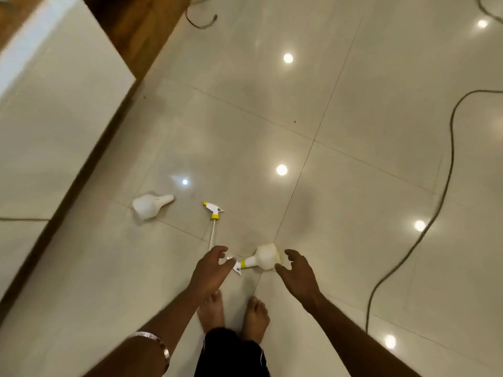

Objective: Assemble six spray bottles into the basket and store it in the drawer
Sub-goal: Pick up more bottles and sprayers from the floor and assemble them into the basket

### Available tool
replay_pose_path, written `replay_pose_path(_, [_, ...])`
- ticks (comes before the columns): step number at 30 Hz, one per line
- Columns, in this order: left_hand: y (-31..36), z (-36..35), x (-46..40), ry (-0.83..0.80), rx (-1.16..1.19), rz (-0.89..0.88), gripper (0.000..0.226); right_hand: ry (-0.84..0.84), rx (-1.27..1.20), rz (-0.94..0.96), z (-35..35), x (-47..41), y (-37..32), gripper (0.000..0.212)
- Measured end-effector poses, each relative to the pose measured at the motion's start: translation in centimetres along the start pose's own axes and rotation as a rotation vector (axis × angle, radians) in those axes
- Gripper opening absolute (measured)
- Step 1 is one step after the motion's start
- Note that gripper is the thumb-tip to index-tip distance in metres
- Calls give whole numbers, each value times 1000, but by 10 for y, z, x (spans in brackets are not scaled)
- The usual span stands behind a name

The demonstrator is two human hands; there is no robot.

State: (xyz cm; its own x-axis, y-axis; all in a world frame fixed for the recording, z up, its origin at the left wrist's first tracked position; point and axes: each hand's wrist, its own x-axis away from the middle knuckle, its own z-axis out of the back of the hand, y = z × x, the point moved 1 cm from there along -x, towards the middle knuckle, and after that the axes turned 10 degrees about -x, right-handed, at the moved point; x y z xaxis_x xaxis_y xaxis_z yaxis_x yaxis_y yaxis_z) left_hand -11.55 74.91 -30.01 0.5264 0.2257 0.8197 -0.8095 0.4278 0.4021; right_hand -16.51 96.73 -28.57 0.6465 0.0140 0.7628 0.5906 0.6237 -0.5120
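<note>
Open floor (272, 110) beyond the assembled bottle (262, 257), bare and wide. Just left of that bottle: a loose spray head (213, 213) with its long tube, lying across the path. Farther left: an empty bottle (151, 205) on its side, then a white cabinet (54, 110). Well right: a dark cable (424, 229) snaking over the tiles. Close behind the bottle: two bare feet (255, 317).

An indoor room, likely a home: glossy cream floor tiles (353, 118) mirror round ceiling lights, a wood-trimmed white cabinet (62, 85) stands at left, loose cables (446, 170) trail about (bare feet (234, 314) fit too).
</note>
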Motion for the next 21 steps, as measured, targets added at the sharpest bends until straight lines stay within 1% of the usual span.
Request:
replay_pose_path(2, [-8, -23, -52, -10, -1, -7, 39, 16, -4, 7, -19, -40, 29, 57])
replay_pose_path(7, [-31, -76, -154, -46, -44, -12, 36, 83, 22, 53, -67, -106, 96, 57])
replay_pose_path(10, [-40, -110, -193, -75, -83, -32, 35, 186, 89, 61, -89, -129, 126, 65])
replay_pose_path(12, [-44, -132, -211, -103, -122, -55, 35, 263, 155, 73, -100, -139, 143, 72])
replay_pose_path(14, [-46, -148, -223, -125, -168, -76, 35, 311, 160, 102, -109, -146, 156, 76])
replay_pose_path(18, [-49, -166, -236, -95, -185, -99, 33, 339, 81, 154, -126, -152, 173, 81])
replay_pose_path(21, [-47, -171, -242, -134, -205, -113, 36, 357, 37, 173, -135, -155, 175, 83])
